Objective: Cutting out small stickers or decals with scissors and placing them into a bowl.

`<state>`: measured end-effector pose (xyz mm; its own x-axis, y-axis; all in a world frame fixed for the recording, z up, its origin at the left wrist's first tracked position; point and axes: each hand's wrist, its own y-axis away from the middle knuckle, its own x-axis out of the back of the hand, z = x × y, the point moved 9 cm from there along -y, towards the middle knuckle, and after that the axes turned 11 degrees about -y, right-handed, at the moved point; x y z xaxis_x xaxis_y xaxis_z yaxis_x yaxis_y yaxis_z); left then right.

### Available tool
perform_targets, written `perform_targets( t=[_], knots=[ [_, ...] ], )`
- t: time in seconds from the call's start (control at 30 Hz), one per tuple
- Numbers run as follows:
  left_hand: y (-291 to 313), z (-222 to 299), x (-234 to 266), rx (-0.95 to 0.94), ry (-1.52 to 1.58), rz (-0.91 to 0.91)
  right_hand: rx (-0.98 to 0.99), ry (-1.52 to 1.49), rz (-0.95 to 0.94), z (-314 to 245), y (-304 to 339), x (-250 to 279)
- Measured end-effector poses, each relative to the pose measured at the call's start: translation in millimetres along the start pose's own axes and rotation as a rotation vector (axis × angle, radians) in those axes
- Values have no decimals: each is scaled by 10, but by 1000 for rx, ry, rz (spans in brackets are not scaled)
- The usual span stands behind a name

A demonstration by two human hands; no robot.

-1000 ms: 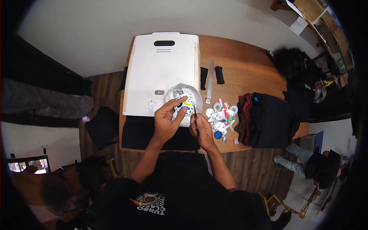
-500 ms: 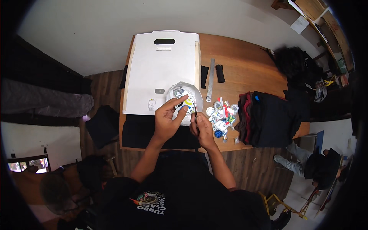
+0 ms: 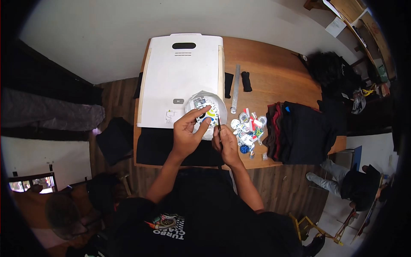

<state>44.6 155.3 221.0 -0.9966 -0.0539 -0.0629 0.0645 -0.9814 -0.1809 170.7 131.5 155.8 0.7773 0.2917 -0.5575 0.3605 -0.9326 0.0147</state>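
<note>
Over the near right corner of a white press-like machine (image 3: 184, 77), my left hand (image 3: 187, 133) pinches a pale, curled printed film (image 3: 219, 104) between thumb and fingers. Its print shows black, yellow-green and blue designs. Closed low at the film's right edge, my right hand (image 3: 227, 144) grips a slim dark tool (image 3: 219, 123) that points up and away from me. Whether this is scissors or a blade cutter I cannot make out, as my fingers cover its lower part. Black cloth (image 3: 171, 147) lies under my wrists along the table's front edge.
Right of my hands lies a pile of cut printed pieces (image 3: 247, 133). Beyond are a metal ruler (image 3: 235, 90) and a black rolled bundle (image 3: 246, 82). Folded dark and red garments (image 3: 304, 132) are stacked on the wooden table (image 3: 274, 68). Another person (image 3: 359, 184) is at far right.
My hands stay almost in place, with the film and the tool still held. The person at far right has shifted slightly.
</note>
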Motion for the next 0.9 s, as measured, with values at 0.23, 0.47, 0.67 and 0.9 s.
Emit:
perform_targets(
  t=[0.23, 0.47, 0.67, 0.9],
  knots=[
    [3, -25, -24, 9, 12, 10, 14, -33, 25, 32, 8, 38],
    [-15, 10, -23, -5, 26, 6, -1, -28, 19, -4, 8, 26],
    [-10, 1, -55, -8, 6, -25, 25, -20, 7, -35, -11, 18],
    [-12, 6, -56, -2, -4, -31, 21, -21, 3, -13, -13, 25]
  ],
)
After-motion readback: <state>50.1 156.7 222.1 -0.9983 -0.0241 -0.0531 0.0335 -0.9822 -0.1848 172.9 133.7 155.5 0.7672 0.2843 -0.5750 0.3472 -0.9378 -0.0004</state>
